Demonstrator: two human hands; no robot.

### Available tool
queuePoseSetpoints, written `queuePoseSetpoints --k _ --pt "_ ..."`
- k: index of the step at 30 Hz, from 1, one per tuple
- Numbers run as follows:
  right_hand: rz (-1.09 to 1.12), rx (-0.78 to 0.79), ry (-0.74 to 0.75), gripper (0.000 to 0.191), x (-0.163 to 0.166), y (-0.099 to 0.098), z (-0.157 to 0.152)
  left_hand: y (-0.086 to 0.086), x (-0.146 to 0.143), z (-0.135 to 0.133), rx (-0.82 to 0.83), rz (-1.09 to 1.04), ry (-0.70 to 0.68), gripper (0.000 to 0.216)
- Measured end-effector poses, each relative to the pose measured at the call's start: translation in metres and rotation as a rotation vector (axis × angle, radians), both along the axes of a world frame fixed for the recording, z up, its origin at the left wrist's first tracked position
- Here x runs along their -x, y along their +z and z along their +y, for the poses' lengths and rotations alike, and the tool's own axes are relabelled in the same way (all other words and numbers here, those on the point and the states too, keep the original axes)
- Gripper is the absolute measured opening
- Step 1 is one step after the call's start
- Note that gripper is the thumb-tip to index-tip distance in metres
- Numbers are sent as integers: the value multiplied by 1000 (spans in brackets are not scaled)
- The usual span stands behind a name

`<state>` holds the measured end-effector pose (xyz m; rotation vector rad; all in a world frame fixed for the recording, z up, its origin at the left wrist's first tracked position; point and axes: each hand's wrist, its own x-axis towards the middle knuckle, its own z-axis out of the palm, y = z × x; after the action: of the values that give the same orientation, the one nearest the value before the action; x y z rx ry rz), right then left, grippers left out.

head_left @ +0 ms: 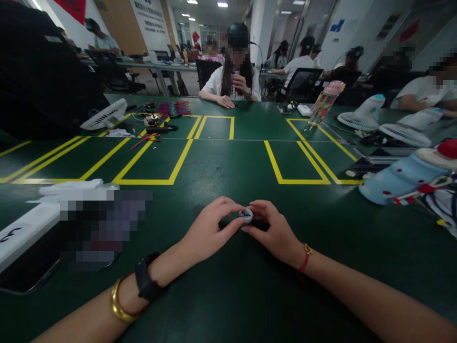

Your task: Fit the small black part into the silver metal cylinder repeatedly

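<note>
A small round white and grey part (246,216) sits just above the dark green table (228,162), pinched from both sides. My left hand (209,231) grips it with thumb and fingertips from the left. My right hand (273,231) closes on it from the right. A black watch and a gold bangle are on my left wrist, and a red cord is on my right wrist. What the part is exactly is too small to tell.
Yellow tape rectangles (157,159) mark the table. A phone and white box (24,238) lie at the left, a small white fan (105,116) and coloured wires (173,108) further back. A bottle (323,102), fans (364,116) and a blue spotted object (400,178) stand right. A person (233,71) sits opposite.
</note>
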<state>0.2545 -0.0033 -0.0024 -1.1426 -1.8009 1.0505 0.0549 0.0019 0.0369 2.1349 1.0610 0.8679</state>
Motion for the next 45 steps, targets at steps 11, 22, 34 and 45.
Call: queuePoseSetpoints --k 11,22,34,45 --pt "-273 -228 -18 42 -12 11 -2 -10 3 11 114 -26 190 13" --pt "-287 -187 -184 46 -42 13 5 -28 4 7 108 210 167 22" --pt "-764 -290 -922 65 -222 -1 7 -27 34 5 200 39 132 18" --pt "-580 -367 154 26 -2 16 4 -30 33 3 121 34 147 15"
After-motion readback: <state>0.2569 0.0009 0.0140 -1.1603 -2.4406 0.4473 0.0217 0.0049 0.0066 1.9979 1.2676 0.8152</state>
